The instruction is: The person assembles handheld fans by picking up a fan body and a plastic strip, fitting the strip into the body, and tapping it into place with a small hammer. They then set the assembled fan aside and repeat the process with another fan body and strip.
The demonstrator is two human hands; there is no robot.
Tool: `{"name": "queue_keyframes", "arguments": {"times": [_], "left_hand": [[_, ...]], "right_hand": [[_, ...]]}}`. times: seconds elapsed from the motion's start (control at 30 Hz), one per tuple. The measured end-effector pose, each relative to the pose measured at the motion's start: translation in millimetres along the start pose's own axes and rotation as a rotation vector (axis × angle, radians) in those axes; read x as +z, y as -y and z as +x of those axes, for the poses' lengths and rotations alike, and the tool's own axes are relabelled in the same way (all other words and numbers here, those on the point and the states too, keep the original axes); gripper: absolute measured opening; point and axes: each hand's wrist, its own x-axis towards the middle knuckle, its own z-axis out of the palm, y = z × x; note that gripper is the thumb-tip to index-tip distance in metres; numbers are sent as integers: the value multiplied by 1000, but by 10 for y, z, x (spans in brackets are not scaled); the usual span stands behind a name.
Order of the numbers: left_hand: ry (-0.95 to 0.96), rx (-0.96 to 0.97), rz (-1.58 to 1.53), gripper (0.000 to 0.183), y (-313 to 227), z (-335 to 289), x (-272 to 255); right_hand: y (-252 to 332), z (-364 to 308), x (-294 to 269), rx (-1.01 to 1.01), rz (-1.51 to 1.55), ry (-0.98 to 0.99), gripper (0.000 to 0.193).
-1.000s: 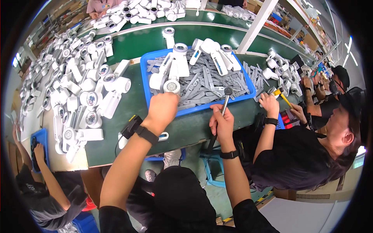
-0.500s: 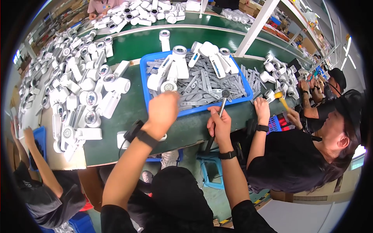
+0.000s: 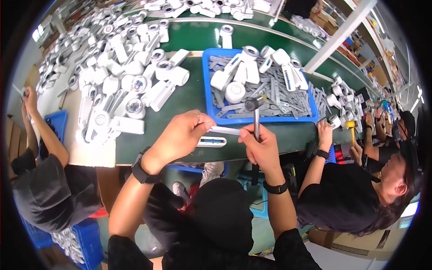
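Observation:
My left hand (image 3: 177,137) pinches one end of a thin, light grey plastic strip (image 3: 225,130) above the front of the table. Closed around an upright hammer (image 3: 256,121), my right hand (image 3: 262,146) also has its thumb and finger at the strip's other end. The hammer's dark round head stands above the hand. Just below the strip, a white handle-shaped housing with a slot (image 3: 211,141) lies on the table, partly hidden by my left hand. A blue tray (image 3: 270,119) beyond my hands holds many grey strips (image 3: 274,90) and several white handheld devices (image 3: 245,67).
White handheld devices (image 3: 135,83) are heaped on the left of the green table (image 3: 184,96). A co-worker on the right holds a yellow-headed hammer (image 3: 350,125); another person's hands (image 3: 30,101) are at far left. A white post (image 3: 339,38) rises behind the tray.
My left hand has moved away from the tray toward my right hand, a grey strip now between them. The view has shifted, so the tray appears farther right. The hammer stays in my right hand.

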Motion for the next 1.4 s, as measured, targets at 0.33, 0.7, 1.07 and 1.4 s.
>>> {"name": "queue_keyframes", "arguments": {"times": [0.33,0.7,1.07,1.4], "left_hand": [[-265,266,322,27,461,-381,-64],[-342,337,416,44,757,-487,138],[-390,439,486,38,805,-450,149],[-284,535,686,30,792,-423,98]], "right_hand": [[-186,65,307,109,-102,77,22],[-358,101,269,25,-289,65,21],[-174,162,288,-146,-559,142,15],[-24,223,353,172,-618,200,23]]}}
